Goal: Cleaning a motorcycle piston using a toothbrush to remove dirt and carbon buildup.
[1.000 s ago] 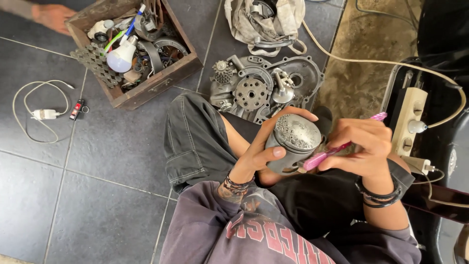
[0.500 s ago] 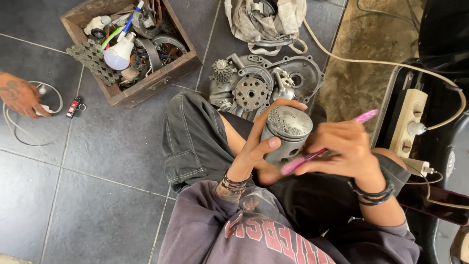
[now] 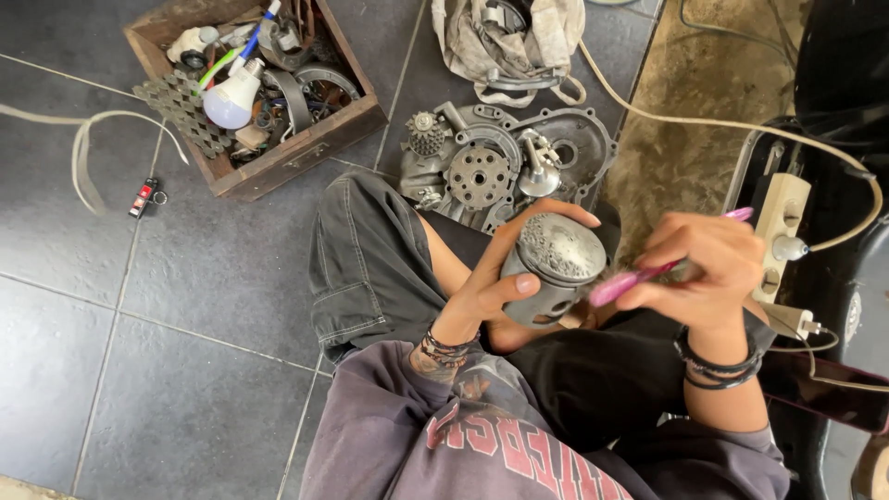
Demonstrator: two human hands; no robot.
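Observation:
My left hand (image 3: 505, 278) grips a grey metal piston (image 3: 556, 268) by its side, its sooty crown facing up, held over my lap. My right hand (image 3: 708, 264) holds a pink toothbrush (image 3: 639, 278) just to the right of the piston, the brush's end reaching toward the piston's rim. Both wrists carry dark bracelets. I sit cross-legged on a dark tiled floor in black trousers and a purple sweatshirt.
An engine cover with gears (image 3: 495, 167) lies on the floor ahead. A wooden box (image 3: 255, 79) of parts, a chain and a light bulb stands at the upper left. A dirty rag (image 3: 509, 37), a power strip (image 3: 778, 231) with cable, a white cord (image 3: 88, 153).
Another person's hand that was at the left by the white cord has gone from view. The piston and my hands have dropped slightly lower in view; the brush stays beside the piston.

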